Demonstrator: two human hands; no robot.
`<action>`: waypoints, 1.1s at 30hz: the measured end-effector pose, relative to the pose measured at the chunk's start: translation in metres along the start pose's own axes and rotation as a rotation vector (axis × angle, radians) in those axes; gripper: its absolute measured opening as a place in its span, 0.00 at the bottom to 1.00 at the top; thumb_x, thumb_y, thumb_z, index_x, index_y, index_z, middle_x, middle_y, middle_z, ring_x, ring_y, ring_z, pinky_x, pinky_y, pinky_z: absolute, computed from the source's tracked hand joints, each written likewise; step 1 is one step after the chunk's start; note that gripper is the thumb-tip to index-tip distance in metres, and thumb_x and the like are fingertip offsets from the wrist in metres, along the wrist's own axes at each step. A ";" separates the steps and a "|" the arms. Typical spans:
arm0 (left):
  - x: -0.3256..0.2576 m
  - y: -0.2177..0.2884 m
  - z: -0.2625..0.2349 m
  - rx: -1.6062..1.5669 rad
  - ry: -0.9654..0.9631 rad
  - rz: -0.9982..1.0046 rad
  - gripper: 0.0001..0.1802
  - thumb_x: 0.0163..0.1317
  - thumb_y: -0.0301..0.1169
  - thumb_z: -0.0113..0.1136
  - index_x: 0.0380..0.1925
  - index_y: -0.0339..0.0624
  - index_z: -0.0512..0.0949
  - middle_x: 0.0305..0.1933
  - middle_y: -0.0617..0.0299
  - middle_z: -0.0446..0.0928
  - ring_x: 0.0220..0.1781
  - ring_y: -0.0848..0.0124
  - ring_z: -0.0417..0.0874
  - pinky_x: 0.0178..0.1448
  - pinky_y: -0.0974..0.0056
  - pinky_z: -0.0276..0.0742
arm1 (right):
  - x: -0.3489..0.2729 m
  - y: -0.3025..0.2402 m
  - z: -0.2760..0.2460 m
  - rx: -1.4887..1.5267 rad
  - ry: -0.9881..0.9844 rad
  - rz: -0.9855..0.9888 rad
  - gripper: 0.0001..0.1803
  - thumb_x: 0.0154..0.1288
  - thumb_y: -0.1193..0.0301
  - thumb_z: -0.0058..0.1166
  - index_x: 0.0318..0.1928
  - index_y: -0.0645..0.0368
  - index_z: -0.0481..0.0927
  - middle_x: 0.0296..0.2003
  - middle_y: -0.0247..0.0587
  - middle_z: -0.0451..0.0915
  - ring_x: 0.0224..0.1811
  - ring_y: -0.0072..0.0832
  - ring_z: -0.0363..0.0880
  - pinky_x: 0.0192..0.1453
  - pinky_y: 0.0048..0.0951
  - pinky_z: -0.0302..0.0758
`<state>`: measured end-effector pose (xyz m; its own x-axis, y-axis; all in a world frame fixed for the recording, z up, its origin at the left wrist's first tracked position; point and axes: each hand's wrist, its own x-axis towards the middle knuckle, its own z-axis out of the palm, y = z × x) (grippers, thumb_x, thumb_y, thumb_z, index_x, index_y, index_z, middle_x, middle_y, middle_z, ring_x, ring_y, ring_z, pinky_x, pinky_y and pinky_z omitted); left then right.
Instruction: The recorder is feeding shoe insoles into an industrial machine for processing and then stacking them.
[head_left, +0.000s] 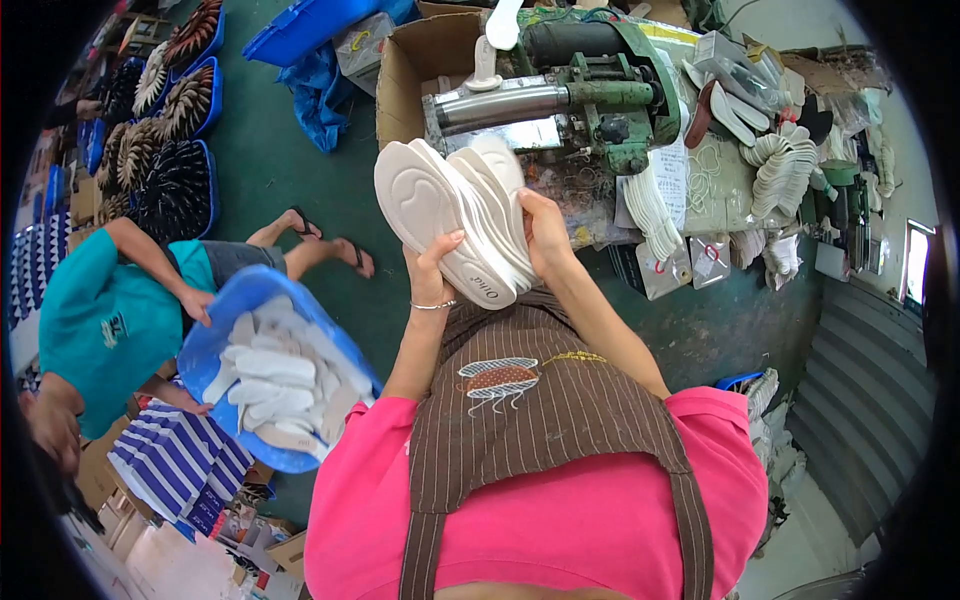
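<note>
A fanned stack of cream shoe insoles point(425, 195) is held up in front of my apron, between both hands. My left hand point(432, 268) is closed on the left side of the stack, its thumb across the front insole and its other fingers hidden behind. On the right edge, my right hand point(543, 235) grips the stack with its thumb near the upper part. Just beyond the stack is a green machine point(610, 105) with a shiny metal roller point(505, 108). One insole point(485, 65) stands at the roller's far side.
At left, a person in a teal shirt point(110, 310) carries a blue basin point(200, 350) of pale insoles. An open cardboard box point(400, 75) stands by the machine. More insoles point(780, 165) lie fanned on the bench at right. Blue crates point(212, 190) of shoe parts line the far left.
</note>
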<state>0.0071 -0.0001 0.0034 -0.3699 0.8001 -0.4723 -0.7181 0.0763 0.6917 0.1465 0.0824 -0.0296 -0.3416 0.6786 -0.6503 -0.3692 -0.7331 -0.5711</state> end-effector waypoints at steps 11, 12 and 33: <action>0.005 0.001 0.003 -0.038 0.076 0.030 0.32 0.45 0.22 0.60 0.54 0.29 0.64 0.49 0.52 0.71 0.50 0.63 0.74 0.55 0.63 0.71 | -0.014 0.004 0.012 -0.360 -0.108 -0.188 0.15 0.71 0.65 0.38 0.35 0.61 0.76 0.28 0.29 0.76 0.28 0.15 0.69 0.34 0.21 0.69; 0.002 0.001 0.003 -0.008 0.072 0.025 0.32 0.45 0.22 0.60 0.54 0.30 0.64 0.49 0.53 0.72 0.50 0.63 0.74 0.55 0.63 0.71 | -0.009 0.003 0.010 -0.282 0.003 -0.180 0.15 0.71 0.67 0.38 0.35 0.62 0.76 0.28 0.30 0.76 0.29 0.16 0.69 0.35 0.21 0.69; 0.002 -0.006 0.009 0.031 0.107 0.051 0.29 0.45 0.20 0.63 0.50 0.27 0.67 0.47 0.52 0.74 0.48 0.64 0.76 0.55 0.64 0.71 | -0.029 -0.004 0.021 -0.537 -0.230 -0.331 0.21 0.71 0.57 0.39 0.46 0.63 0.75 0.34 0.29 0.77 0.34 0.18 0.72 0.39 0.23 0.70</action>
<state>0.0164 0.0064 0.0036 -0.4675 0.7354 -0.4906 -0.6788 0.0568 0.7321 0.1399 0.0671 0.0020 -0.4818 0.8200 -0.3090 -0.0254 -0.3655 -0.9305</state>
